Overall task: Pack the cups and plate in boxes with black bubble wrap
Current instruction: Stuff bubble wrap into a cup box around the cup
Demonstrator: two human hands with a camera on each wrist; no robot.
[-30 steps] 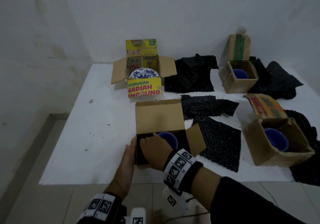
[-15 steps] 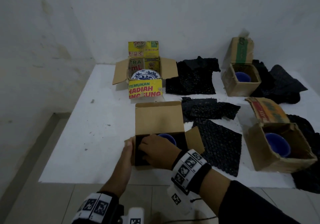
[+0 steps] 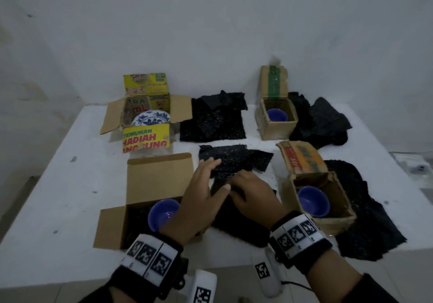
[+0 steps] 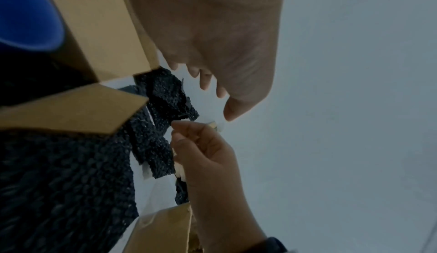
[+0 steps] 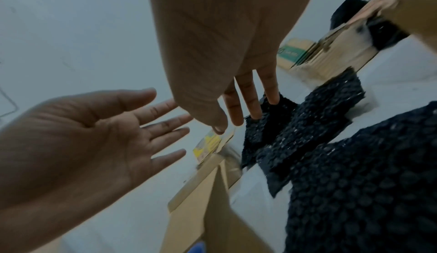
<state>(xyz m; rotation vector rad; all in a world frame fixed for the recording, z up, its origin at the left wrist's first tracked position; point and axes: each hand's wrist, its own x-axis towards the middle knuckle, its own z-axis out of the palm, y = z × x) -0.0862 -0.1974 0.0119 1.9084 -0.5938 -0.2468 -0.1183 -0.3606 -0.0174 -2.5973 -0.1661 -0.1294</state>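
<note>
Step in hand: pick up a black bubble wrap sheet from the table to cover the blue cup, which sits in the near open box. The left hand and right hand are spread flat over the sheet, gripping nothing. Pinch one edge with each hand, lift it clear of the box flap, then lay it over the cup without tipping it.

Head view overlooks the table; wrist views closely share both hands.
</note>
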